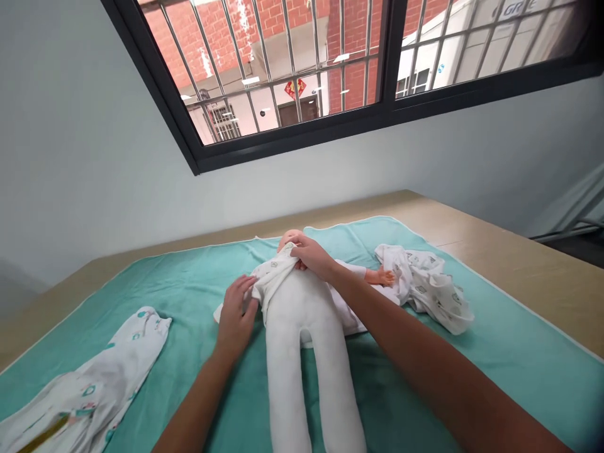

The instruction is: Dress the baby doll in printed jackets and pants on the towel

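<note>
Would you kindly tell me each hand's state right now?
Left hand: loosely curled at the white printed cloth garment; grip unclear.
Right hand: closed, pinching that garment's edge.

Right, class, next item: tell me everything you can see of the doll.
The doll has a plain white, soft-looking cloth torso and legs, a smooth pinkish head, partly hidden, and one pinkish hand showing at the right. It lies over a teal cloth, head farthest from the camera, legs slightly apart. A white printed garment covers part of its upper body; the person's right hand grips the garment's edge, the left hand is beside it.
</note>
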`<state>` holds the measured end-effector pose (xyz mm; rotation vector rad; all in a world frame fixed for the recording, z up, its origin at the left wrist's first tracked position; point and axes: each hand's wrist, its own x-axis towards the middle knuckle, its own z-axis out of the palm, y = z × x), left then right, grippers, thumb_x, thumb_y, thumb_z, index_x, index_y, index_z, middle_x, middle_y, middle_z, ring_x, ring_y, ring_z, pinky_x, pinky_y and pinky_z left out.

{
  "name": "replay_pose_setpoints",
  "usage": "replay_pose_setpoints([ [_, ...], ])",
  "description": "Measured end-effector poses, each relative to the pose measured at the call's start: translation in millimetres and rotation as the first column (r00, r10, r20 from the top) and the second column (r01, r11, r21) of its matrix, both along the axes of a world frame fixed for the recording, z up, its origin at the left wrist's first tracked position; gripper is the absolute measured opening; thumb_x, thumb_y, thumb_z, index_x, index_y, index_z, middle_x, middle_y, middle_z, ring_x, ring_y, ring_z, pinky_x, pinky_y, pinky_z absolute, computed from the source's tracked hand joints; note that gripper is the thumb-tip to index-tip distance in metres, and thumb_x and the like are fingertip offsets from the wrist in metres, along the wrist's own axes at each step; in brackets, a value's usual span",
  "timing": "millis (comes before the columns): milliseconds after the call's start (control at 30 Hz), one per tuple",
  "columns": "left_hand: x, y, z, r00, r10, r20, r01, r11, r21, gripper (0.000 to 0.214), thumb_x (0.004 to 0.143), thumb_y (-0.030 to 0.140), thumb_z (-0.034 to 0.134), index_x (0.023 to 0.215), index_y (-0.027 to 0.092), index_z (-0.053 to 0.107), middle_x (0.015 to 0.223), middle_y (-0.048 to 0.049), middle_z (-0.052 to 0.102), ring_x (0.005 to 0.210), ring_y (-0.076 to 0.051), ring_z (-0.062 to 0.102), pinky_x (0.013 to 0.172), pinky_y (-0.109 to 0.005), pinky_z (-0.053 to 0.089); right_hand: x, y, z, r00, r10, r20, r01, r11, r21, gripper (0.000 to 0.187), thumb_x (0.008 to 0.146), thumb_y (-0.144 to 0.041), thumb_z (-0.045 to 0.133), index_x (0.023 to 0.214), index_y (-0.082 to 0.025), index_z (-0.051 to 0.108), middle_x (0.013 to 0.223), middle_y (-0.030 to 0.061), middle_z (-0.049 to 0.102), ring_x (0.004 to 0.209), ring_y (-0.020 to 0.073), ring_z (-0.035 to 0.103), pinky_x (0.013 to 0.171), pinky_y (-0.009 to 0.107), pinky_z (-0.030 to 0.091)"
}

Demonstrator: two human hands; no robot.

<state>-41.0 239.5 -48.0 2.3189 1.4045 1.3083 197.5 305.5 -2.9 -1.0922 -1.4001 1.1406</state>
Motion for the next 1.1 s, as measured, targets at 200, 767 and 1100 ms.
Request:
replay_pose_setpoints([
  [200,20.4,-29.9,6.5,0.985,0.039,0.167,0.031,0.918,-0.396,0.031,0.087,0.046,0.057,0.101,0.019,0.063,0.09,-0.0032,0.067,0.081,-0.02,0.06,0.076,-0.031,0.049,-9.1,-4.4,2.5,0.998,-0.043,0.048,0.043,0.999,-0.002,0.015,0.073,-0.025,0.06,0.088,-0.021,0.062,0.076,0.0003,0.057,0.052,0.011,0.05,0.047,0.023,0.042],
  [767,62.1,-93.7,33.2,0.762,-0.311,-0.568,0.449,0.886,0.117,0.022,0.095,0.022,0.05,0.073,0.019,0.054,0.061,0.0004,0.058,0.055,-0.015,0.051,0.054,-0.031,0.028,-9.7,-9.4,6.6,0.827,-0.251,0.504,0.129,0.956,0.265,0.026,0.074,-0.019,0.051,0.092,-0.024,0.069,0.098,0.0009,0.068,0.092,0.0204,0.06,0.077,0.029,0.043],
  [1100,61.8,-77.9,50.4,0.971,-0.227,-0.073,0.216,0.967,-0.134,0.032,0.097,0.032,0.047,0.07,0.02,0.059,0.059,0.0025,0.056,0.054,-0.011,0.05,0.052,-0.024,0.037,84.4,-73.5,-5.7,0.455,-0.459,0.763,0.297,0.886,0.355,0.022,0.094,-0.034,0.047,0.093,-0.023,0.066,0.081,0.0025,0.07,0.074,0.018,0.06,0.06,0.026,0.031],
])
